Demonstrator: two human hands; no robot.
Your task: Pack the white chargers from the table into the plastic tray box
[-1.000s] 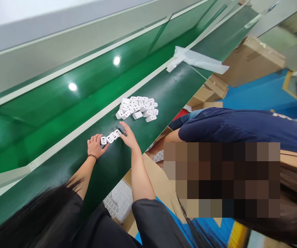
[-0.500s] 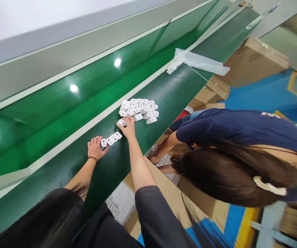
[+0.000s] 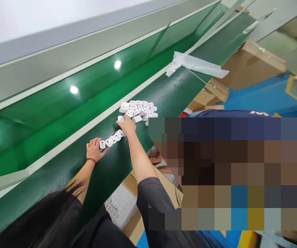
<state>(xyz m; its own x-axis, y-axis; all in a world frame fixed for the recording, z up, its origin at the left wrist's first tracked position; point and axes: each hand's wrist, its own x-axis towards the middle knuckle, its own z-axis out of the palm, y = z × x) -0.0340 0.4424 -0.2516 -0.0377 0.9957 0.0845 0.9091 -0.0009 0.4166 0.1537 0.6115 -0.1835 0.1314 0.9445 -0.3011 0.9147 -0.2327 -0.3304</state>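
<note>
A short row of white plug adapters [image 3: 112, 139] lies on the dark green belt [image 3: 107, 179]. My left hand [image 3: 93, 149] is curled against the row's near end, fingers closed on the end adapter. My right hand [image 3: 127, 125] reaches past the row's far end and pinches one white adapter [image 3: 120, 119] at the edge of a loose pile of white adapters [image 3: 139, 109]. Both forearms stretch out over the belt.
A white rail [image 3: 86, 125] runs along the belt's far side, with a glossy green surface beyond. A white plastic sheet [image 3: 197, 64] lies further up the belt. Cardboard boxes [image 3: 251, 63] and a white cell tray [image 3: 121, 203] sit below. Another person bends at my right.
My right hand left the row, reached to the pile and closed on one adapter, which it now draws back a little. My left hand stayed at the row's near end.
</note>
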